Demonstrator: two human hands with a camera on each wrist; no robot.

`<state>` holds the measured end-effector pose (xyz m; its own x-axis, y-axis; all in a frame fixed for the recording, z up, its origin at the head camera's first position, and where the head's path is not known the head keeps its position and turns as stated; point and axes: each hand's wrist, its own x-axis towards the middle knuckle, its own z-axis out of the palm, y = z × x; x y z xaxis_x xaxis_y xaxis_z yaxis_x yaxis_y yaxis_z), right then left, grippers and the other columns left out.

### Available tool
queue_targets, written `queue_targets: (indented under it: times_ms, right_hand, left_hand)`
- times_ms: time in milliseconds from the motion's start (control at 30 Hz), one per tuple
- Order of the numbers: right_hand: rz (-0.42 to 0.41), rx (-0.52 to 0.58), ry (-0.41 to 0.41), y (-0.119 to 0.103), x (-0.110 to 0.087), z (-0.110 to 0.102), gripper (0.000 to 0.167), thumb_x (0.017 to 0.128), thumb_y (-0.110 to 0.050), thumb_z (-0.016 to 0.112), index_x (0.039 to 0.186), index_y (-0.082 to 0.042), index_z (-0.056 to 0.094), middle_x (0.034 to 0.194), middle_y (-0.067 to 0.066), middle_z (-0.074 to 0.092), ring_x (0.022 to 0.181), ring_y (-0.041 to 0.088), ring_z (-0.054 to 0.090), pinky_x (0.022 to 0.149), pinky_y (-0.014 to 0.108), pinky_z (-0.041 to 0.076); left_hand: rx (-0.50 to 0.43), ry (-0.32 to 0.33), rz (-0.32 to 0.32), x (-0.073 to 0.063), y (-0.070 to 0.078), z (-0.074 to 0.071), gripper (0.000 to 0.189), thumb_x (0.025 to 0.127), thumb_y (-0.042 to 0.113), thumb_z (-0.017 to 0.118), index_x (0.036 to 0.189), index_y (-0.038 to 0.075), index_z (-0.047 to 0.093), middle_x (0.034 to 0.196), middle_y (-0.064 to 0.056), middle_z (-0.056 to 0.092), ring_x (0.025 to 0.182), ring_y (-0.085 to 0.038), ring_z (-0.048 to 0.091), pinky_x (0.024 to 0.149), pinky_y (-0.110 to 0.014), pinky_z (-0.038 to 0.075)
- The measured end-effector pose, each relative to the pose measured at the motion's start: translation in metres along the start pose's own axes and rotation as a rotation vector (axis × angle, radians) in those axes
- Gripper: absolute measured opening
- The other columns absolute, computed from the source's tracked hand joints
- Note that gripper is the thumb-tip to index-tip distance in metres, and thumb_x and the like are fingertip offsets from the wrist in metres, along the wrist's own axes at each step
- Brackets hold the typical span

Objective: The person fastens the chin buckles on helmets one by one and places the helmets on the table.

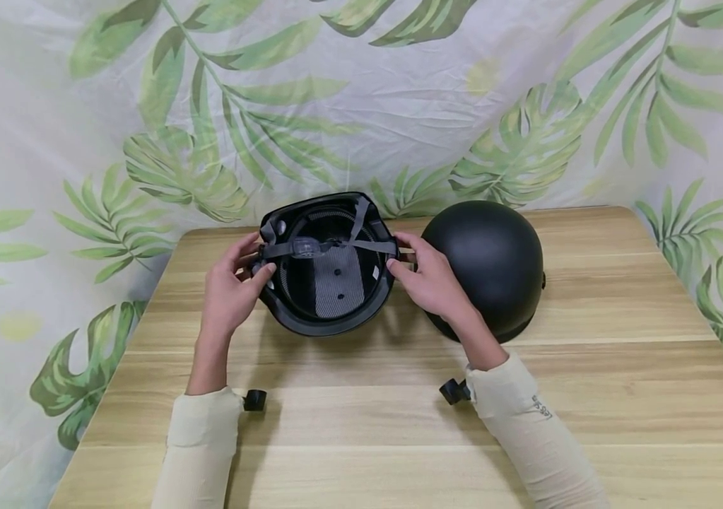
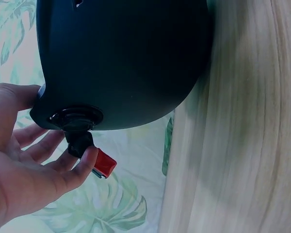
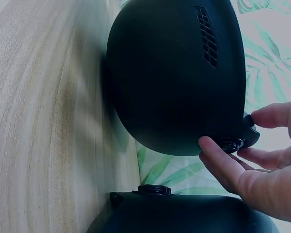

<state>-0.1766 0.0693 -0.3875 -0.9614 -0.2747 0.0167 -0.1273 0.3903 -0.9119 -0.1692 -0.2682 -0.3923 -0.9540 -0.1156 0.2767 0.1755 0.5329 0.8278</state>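
A black helmet (image 1: 336, 283) is upside down, its padded inside and grey chin strap (image 1: 370, 245) facing up. My left hand (image 1: 230, 283) grips the left side of its rim, thumb over the edge. The right hand (image 1: 427, 276) pinches the opposite rim, close to where the strap meets the shell. In the left wrist view, a small fitting with a red end (image 2: 105, 163) hangs by the left fingers, under a round black mount (image 2: 77, 117) on the shell. The right wrist view shows a vent grille (image 3: 207, 36) on the shell.
A second black helmet (image 1: 485, 261) sits dome up on the wooden table (image 1: 348, 417), just right of the held one and partly behind my right forearm. A leaf-patterned cloth (image 1: 399, 106) hangs behind the table. Small black devices (image 1: 255, 400) stick out from both sleeves.
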Motion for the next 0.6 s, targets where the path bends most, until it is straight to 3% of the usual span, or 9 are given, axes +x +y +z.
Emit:
queue_targets:
  times_ms: [67, 133, 267, 467, 600]
  right_hand:
    - [0.000, -0.002, 0.001, -0.001, -0.001, 0.001, 0.058, 0.109, -0.026, 0.060, 0.162, -0.013, 0.042, 0.160, 0.013, 0.050, 0.145, 0.034, 0.055, 0.106, 0.051, 0.057]
    - [-0.002, -0.007, 0.008, 0.000, -0.002, 0.001, 0.058, 0.109, -0.025, 0.061, 0.162, -0.014, 0.042, 0.161, 0.013, 0.050, 0.145, 0.034, 0.055, 0.106, 0.051, 0.057]
    - [-0.009, 0.000, 0.027, 0.001, -0.005, 0.001, 0.058, 0.107, -0.024, 0.063, 0.162, -0.015, 0.044, 0.162, 0.012, 0.050, 0.145, 0.035, 0.056, 0.109, 0.052, 0.055]
    - [-0.015, 0.005, 0.078, 0.004, -0.012, 0.005, 0.058, 0.107, -0.025, 0.065, 0.160, -0.012, 0.046, 0.161, 0.011, 0.051, 0.144, 0.033, 0.058, 0.108, 0.052, 0.056]
    - [-0.008, 0.021, 0.122, 0.005, -0.014, 0.012, 0.057, 0.107, -0.025, 0.064, 0.160, -0.012, 0.046, 0.159, 0.012, 0.053, 0.142, 0.032, 0.059, 0.106, 0.050, 0.057]
  left_hand:
    - [0.011, -0.019, -0.013, -0.001, 0.000, -0.004, 0.057, 0.097, 0.008, 0.074, 0.151, 0.008, 0.059, 0.142, -0.021, 0.067, 0.129, -0.038, 0.067, 0.089, -0.015, 0.054]
    - [0.019, -0.048, -0.025, -0.002, -0.001, -0.009, 0.058, 0.098, 0.012, 0.074, 0.153, 0.009, 0.057, 0.148, -0.020, 0.064, 0.135, -0.039, 0.063, 0.100, -0.030, 0.057]
    - [0.040, -0.105, -0.058, -0.005, -0.002, -0.019, 0.061, 0.100, 0.021, 0.074, 0.156, 0.011, 0.053, 0.159, -0.016, 0.055, 0.146, -0.043, 0.052, 0.115, -0.059, 0.047]
    - [0.035, -0.189, -0.083, -0.005, -0.003, -0.024, 0.053, 0.103, 0.033, 0.071, 0.150, 0.009, 0.060, 0.154, -0.014, 0.060, 0.140, -0.037, 0.060, 0.115, -0.057, 0.050]
    - [0.051, -0.165, -0.068, -0.006, 0.000, -0.023, 0.043, 0.104, 0.033, 0.070, 0.140, 0.010, 0.069, 0.145, -0.010, 0.066, 0.134, -0.030, 0.065, 0.110, -0.047, 0.055]
